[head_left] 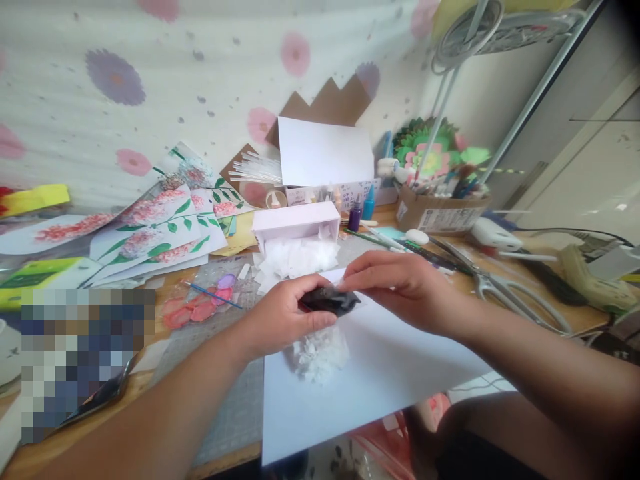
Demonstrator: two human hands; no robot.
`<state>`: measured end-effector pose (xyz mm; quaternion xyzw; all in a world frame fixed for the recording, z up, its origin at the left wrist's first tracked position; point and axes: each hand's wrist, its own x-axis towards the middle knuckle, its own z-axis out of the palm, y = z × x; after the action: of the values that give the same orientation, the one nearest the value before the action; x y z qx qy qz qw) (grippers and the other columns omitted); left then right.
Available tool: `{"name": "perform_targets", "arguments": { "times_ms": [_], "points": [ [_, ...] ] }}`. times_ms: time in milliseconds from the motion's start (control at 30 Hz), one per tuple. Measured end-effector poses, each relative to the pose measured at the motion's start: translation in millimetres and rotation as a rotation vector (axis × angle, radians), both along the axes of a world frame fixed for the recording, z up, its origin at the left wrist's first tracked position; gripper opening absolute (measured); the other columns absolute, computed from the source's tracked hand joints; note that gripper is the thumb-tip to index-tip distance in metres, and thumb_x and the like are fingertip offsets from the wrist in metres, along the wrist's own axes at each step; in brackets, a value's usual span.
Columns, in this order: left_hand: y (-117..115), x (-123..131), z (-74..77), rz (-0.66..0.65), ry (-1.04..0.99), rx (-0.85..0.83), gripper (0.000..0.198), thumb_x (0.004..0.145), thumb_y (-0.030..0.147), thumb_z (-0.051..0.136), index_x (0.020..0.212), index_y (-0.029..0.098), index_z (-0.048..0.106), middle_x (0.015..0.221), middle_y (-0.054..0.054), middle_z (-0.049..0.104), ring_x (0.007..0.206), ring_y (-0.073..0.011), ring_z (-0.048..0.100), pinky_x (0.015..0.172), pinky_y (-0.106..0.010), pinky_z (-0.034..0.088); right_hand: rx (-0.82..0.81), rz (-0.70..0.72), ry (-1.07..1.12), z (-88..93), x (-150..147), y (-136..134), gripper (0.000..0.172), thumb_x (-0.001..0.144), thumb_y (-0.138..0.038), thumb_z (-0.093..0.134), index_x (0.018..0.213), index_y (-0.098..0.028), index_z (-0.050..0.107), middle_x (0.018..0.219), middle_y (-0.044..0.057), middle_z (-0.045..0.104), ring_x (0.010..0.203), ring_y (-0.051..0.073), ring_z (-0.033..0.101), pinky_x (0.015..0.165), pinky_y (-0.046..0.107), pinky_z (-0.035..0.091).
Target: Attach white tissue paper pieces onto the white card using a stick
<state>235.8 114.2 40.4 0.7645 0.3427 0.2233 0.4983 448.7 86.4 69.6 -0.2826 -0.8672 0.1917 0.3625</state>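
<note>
My left hand (280,317) is wrapped round a small, glossy black object (330,300) whose kind I cannot make out. My right hand (407,287) meets its upper right end, fingertips pinched together; a whitish bit shows between them, too blurred to name. Directly below lies a heap of small white paper pieces (320,357) on a large white sheet (395,373). Behind my hands, more flat white paper pieces (297,257) spread in front of a white open box (297,219).
Large scissors (500,287) lie at the right, before a cardboard box (440,210) of pens and tools. Purple and blue bottles (369,203) stand behind. On the left are flower paintings (150,233), a palette with pink paint (193,310) and a pixelated phone-like screen (85,360).
</note>
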Motion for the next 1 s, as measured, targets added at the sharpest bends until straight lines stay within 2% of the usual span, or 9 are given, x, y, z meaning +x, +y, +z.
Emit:
{"name": "perform_targets", "arguments": {
  "times_ms": [100,200,367,600,800,1000],
  "points": [
    [-1,-2,2.1,-0.072,-0.061,-0.115,0.034,0.073,0.039,0.062,0.098,0.017,0.056,0.077,0.002,0.052,0.069,-0.0109,0.047,0.058,-0.02,0.037,-0.11,0.027,0.012,1.4,5,1,0.022,0.085,-0.009,0.052,0.101,-0.015,0.065,0.09,0.005,0.061,0.082,0.011,0.057,0.072,0.021,0.046],
    [-1,-3,2.2,-0.108,-0.093,-0.174,0.032,0.074,0.04,0.062,0.094,0.015,0.057,0.073,0.002,0.05,0.066,-0.0098,0.046,0.056,-0.019,0.035,-0.211,0.08,-0.01,2.3,6,1,0.025,0.085,-0.011,0.054,0.108,-0.013,0.062,0.086,0.005,0.061,0.078,0.011,0.057,0.07,0.02,0.046],
    [0,-5,0.5,-0.132,-0.159,-0.237,0.032,0.075,0.04,0.061,0.091,0.013,0.057,0.074,0.0,0.053,0.066,-0.0101,0.048,0.058,-0.02,0.037,-0.278,0.08,-0.051,3.7,5,1,0.028,0.083,-0.011,0.057,0.111,-0.014,0.061,0.088,0.003,0.062,0.078,0.01,0.058,0.07,0.019,0.045],
    [1,-2,-2.0,-0.107,-0.214,-0.28,0.034,0.074,0.04,0.063,0.093,0.012,0.059,0.074,0.0,0.054,0.065,-0.0098,0.049,0.058,-0.02,0.038,-0.247,0.083,-0.072,1.2,6,4,0.032,0.079,-0.014,0.064,0.111,-0.014,0.061,0.086,0.005,0.06,0.077,0.011,0.057,0.071,0.021,0.047],
    [1,-1,-5.0,-0.108,-0.281,-0.293,0.033,0.074,0.039,0.064,0.093,0.012,0.059,0.072,0.001,0.054,0.063,-0.0094,0.05,0.056,-0.019,0.038,-0.085,0.033,-0.006,-6.7,2,4,0.029,0.073,-0.013,0.069,0.102,-0.017,0.064,0.094,0.007,0.055,0.084,0.014,0.055,0.073,0.025,0.047],
    [1,0,-5.3,-0.095,-0.251,-0.247,0.029,0.073,0.039,0.065,0.085,0.013,0.059,0.069,0.002,0.052,0.063,-0.0089,0.047,0.055,-0.018,0.034,0.005,0.004,-0.031,-3.4,-5,0,0.015,0.071,-0.006,0.065,0.086,-0.01,0.063,0.092,0.008,0.052,0.085,0.014,0.053,0.075,0.027,0.045]
  ]
}}
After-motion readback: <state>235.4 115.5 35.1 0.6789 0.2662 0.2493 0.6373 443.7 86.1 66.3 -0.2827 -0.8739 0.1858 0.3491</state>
